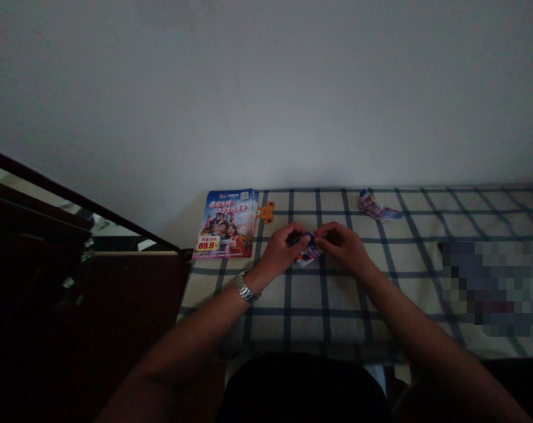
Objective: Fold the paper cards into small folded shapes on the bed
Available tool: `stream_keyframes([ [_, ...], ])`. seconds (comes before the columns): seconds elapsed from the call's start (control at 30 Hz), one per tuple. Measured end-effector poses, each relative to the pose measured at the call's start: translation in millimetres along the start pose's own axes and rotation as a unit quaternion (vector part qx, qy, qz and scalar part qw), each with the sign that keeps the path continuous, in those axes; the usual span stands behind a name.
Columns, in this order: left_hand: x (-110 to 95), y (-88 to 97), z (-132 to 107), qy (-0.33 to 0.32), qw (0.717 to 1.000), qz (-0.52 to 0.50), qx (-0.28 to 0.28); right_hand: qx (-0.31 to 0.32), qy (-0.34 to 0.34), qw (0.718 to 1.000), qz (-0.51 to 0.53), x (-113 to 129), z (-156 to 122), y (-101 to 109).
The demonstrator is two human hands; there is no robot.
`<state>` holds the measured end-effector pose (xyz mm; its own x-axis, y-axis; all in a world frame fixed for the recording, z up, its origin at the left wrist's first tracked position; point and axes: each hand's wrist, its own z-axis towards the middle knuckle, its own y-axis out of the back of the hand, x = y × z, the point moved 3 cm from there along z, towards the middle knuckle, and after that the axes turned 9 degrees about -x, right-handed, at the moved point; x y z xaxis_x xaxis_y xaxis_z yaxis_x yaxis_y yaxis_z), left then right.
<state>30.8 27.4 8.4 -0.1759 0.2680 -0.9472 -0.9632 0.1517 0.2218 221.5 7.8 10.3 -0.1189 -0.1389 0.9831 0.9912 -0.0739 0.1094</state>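
My left hand (282, 249) and my right hand (343, 245) meet over the checked tablecloth (337, 294), both pinching a small folded piece of coloured paper (308, 251), blue and purple with white. The fingers of both hands are closed on it, just above the cloth. A metal watch (246, 288) sits on my left wrist.
A stack of colourful flyers (226, 223) lies at the table's far left corner, a small orange folded shape (266, 211) beside it. Another folded paper piece (374, 207) lies at the back near the white wall. A dark wooden board (116, 305) stands left of the table.
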Motion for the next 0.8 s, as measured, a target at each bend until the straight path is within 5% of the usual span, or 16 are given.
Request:
stream_keyframes([
  [0.8,4.6,0.7,-0.4,-0.018,0.999,-0.042,0.015,0.013,0.061,0.994,-0.094,1.9,-4.0,-1.4],
])
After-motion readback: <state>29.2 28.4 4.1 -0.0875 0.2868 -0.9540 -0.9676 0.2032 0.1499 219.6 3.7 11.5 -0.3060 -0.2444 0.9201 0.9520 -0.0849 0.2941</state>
